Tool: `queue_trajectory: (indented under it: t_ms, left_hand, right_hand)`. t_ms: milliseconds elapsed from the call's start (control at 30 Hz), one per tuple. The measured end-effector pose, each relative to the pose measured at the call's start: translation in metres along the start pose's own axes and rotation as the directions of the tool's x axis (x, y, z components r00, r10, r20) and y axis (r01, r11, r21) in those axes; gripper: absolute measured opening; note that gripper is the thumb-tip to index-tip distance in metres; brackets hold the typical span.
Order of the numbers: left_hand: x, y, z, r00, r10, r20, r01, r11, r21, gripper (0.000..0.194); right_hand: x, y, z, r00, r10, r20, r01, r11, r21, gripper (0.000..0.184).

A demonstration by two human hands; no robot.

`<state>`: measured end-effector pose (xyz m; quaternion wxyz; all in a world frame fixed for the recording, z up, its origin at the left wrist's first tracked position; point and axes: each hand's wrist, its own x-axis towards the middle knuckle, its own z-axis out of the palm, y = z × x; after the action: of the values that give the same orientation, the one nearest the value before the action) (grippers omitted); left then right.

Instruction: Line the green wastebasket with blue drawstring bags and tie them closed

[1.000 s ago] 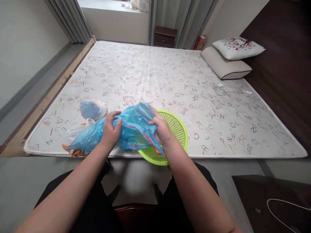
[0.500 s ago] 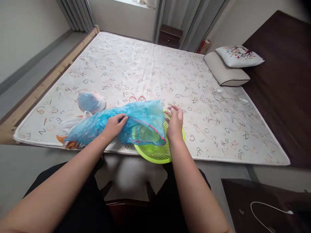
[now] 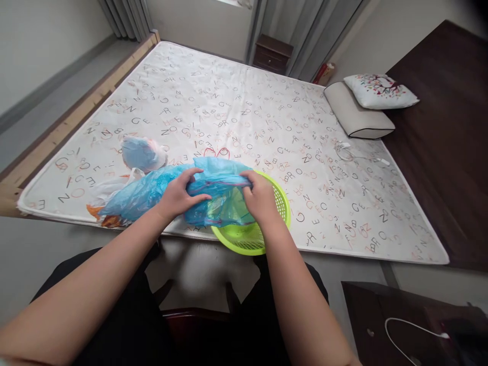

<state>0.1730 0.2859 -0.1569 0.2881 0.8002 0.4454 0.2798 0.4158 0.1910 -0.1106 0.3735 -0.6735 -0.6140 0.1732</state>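
Note:
A thin blue plastic bag (image 3: 141, 195) lies along the near edge of the mattress, its mouth reaching over a lime-green plastic basket (image 3: 247, 246). My right hand (image 3: 261, 198) pinches the bag's gathered rim between thumb and fingers, above the basket. Against the bag's upper side rests my left hand (image 3: 181, 193), thumb and fingers spread apart. Through the see-through film, part of the basket shows. Red drawstring loops (image 3: 216, 152) lie just beyond the bag.
The lettered mattress (image 3: 213, 101) spreads ahead. A blue-and-white bundle (image 3: 141, 153) and a white-and-orange plastic bag (image 3: 110, 193) lie to the left. Pillows (image 3: 358, 112) and a cable (image 3: 345, 151) are on the right. A dark table (image 3: 366, 320) stands at lower right.
My right hand has moved left from beside the bag's mouth and gripped its rim, bunching the film. My left hand's fingers have spread from a closed pinch.

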Motion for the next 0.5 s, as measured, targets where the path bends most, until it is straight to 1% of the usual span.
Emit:
queue_trajectory:
  t_ms: [33,100,167,267,367,433,500]
  left_hand:
    - [0.001,0.0,0.0,1.0,-0.006,0.015,0.005,0.999,0.038,0.069]
    - [0.003,-0.003,0.0,1.0,-0.021,0.011,0.02,0.994,0.103,0.063]
    - [0.007,-0.009,-0.001,0.999,-0.022,-0.042,0.028,0.991,0.135,0.061]
    - [0.013,-0.02,-0.003,0.988,-0.031,-0.15,0.049,0.991,0.124,0.058]
    - [0.018,-0.03,-0.005,0.973,-0.107,-0.202,0.132,0.984,0.115,0.052]
    - [0.02,-0.034,-0.005,0.962,-0.182,-0.202,0.205,0.974,0.099,0.043]
    - [0.023,-0.036,-0.001,0.944,-0.282,-0.173,0.293,0.955,0.045,0.03]
  right_hand:
    - [0.0,0.002,-0.003,0.999,0.028,-0.044,-0.026,0.999,0.045,0.038]
    - [0.001,0.004,-0.007,0.995,0.069,-0.069,-0.06,0.991,0.121,0.033]
    - [0.0,0.004,-0.01,0.993,0.098,-0.061,-0.086,0.981,0.174,0.029]
    - [-0.001,0.004,-0.011,0.991,0.128,-0.048,-0.113,0.965,0.236,0.023]
    - [-0.003,0.011,-0.013,0.98,0.184,-0.074,-0.148,0.927,0.345,0.022]
    - [-0.004,0.02,-0.015,0.963,0.251,-0.095,-0.18,0.867,0.465,0.026]
    - [-0.005,0.03,-0.018,0.945,0.307,-0.117,-0.184,0.791,0.584,0.028]
